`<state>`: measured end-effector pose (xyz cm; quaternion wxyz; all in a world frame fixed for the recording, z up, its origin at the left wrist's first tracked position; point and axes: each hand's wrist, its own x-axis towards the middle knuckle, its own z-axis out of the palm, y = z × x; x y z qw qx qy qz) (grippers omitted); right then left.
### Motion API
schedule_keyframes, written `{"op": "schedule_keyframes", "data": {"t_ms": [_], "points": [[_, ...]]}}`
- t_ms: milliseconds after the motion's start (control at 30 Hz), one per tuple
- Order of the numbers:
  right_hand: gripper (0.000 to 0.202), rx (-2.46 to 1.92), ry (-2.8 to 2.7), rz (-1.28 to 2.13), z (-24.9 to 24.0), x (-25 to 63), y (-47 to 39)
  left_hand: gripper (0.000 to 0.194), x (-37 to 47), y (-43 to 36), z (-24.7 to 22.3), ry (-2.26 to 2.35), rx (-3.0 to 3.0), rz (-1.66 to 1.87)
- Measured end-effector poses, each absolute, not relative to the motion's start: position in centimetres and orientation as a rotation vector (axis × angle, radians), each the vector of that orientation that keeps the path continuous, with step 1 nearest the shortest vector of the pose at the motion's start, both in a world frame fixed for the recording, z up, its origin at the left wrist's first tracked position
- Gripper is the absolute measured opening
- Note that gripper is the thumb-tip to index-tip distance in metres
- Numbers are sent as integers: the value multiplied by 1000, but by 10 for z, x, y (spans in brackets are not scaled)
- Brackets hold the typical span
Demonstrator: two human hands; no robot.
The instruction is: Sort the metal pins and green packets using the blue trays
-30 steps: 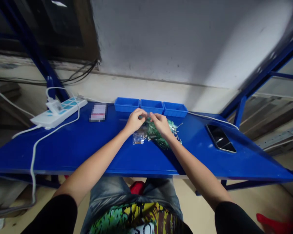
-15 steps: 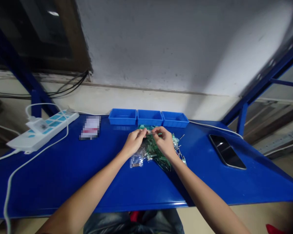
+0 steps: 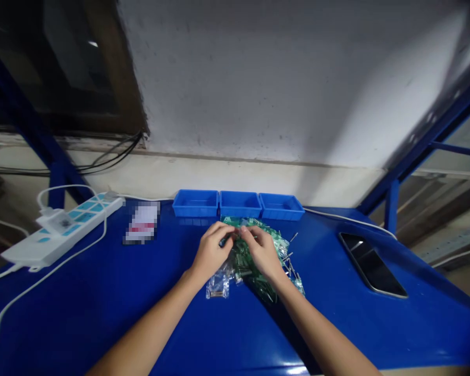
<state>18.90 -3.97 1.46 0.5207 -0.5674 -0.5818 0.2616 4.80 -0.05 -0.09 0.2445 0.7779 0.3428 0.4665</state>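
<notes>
My left hand [image 3: 214,249] and my right hand [image 3: 263,251] meet above a heap of green parts and clear packets [image 3: 279,241]. Both are closed, thumb and fingers pinched together with the tips nearly touching. Whatever is between the fingertips is too small and too covered to name. Thin metal pins [image 3: 289,257] poke out of the heap on its right side. A small clear plastic bag [image 3: 218,287] with short brownish pieces inside lies at the heap's front left, below my left hand.
Three blue trays [image 3: 239,211] stand in a row along the wall behind the heap. A white power strip [image 3: 68,230] with a plug and cable lies on the left of the blue table [image 3: 172,308], near a blurred card [image 3: 143,222]. On the right rests a phone [image 3: 372,266].
The view has tilted up, so the table sits lower in the picture. My fingertips have come closer together, and the small pale piece visible between them earlier is now hidden.
</notes>
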Motion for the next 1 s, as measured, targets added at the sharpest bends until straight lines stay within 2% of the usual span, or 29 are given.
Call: {"op": "schedule_keyframes", "data": {"t_ms": [100,200,267,367,500,600,700,800,867,933,1000], "points": [[22,-1364,-1336,675,12,190,-38,30,49,-4,2,871,2179,1252],[17,-1353,-1375,536,8,193,-37,22,52,-4,4,903,1971,1207],[16,-1329,-1475,389,6,195,-36,28,52,-4,5,929,1733,1139],[22,-1241,-1682,218,2,196,-37,38,52,-5,6,933,1475,1040],[34,-1207,-1794,144,-1,195,-39,28,49,0,8,896,1358,1037],[35,-1287,-1764,139,-1,197,-39,26,41,16,24,938,1374,1247],[27,-1350,-1692,157,2,201,-39,21,26,36,58,1028,1527,1605],[21,-1379,-1626,186,5,204,-38,23,18,49,95,1091,1839,2031],[19,-1387,-1592,217,8,205,-37,27,24,56,109,1079,2168,2146],[19,-1380,-1575,239,11,206,-38,32,37,63,108,1038,2532,1931],[19,-1367,-1555,223,14,209,-39,34,51,69,95,1010,2824,1365]]}}
